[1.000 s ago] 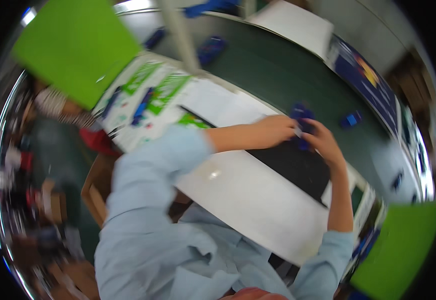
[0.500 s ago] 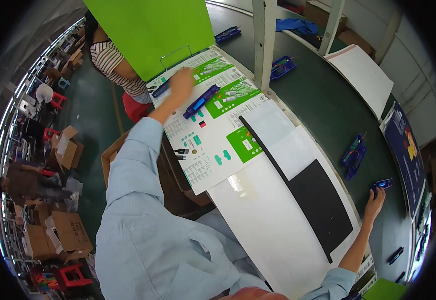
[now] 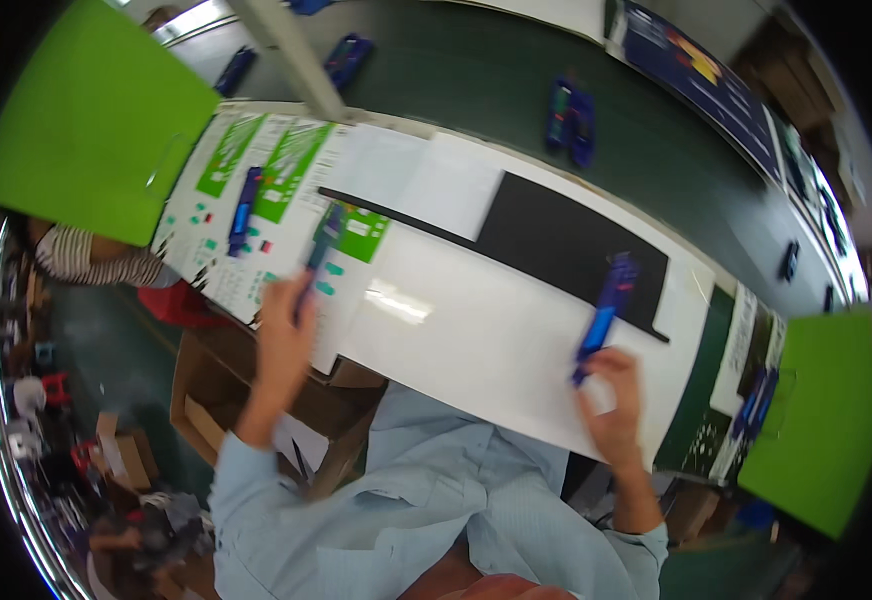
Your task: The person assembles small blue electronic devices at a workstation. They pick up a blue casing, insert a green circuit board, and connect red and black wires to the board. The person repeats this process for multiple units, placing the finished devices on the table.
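Observation:
My left hand is closed around the lower end of a long, dark blue plastic housing; motion blurs its details. It is over the right part of a white-and-green printed sheet. Held by its lower end in my right hand, a bright blue elongated plastic housing tilts up over the white board. A finger-and-thumb grip shows on this one. Another blue housing lies on the printed sheet, left of my left hand.
A black sheet with a dark strip lies along the board. Beyond, a dark green belt carries blue housings. Green panels stand at left and right. An open carton sits below the left edge.
My view has turned right. My right hand has brought a blue housing from the belt over the white board. My left hand has left the sheet's far end, now carrying a dark blue housing.

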Motion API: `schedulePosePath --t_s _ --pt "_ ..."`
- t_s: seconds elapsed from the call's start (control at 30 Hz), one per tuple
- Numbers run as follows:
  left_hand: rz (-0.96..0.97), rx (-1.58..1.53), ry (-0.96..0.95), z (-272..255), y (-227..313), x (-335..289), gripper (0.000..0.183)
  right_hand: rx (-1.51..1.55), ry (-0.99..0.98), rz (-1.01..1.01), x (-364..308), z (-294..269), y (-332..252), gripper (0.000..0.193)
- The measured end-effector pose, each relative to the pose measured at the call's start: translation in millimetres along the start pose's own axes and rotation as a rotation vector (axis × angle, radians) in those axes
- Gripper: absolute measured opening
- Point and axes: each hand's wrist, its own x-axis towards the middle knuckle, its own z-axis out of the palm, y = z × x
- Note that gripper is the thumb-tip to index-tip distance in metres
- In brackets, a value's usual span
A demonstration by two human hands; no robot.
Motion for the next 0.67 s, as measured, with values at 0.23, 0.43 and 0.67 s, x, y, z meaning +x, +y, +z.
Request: schedulePosePath --t_s 0.23,0.43,0.67 --pt "0.233 -0.206 -0.312 81.8 155.6 -97.6 0.059 0.162 -0.235 0.051 -47.8 50.0 -55.1 0.047" --pt "0.678 -0.147 -0.487 60.5 192.4 -11.0 0.05 0.083 0.184 0.303 31.7 -49.0 82.3 0.019" --pt "1.011 -0.097 -0.683 226.0 277.6 78.2 0.049 -0.258 -0.145 0.434 130.1 -93.9 202.0 0.034"
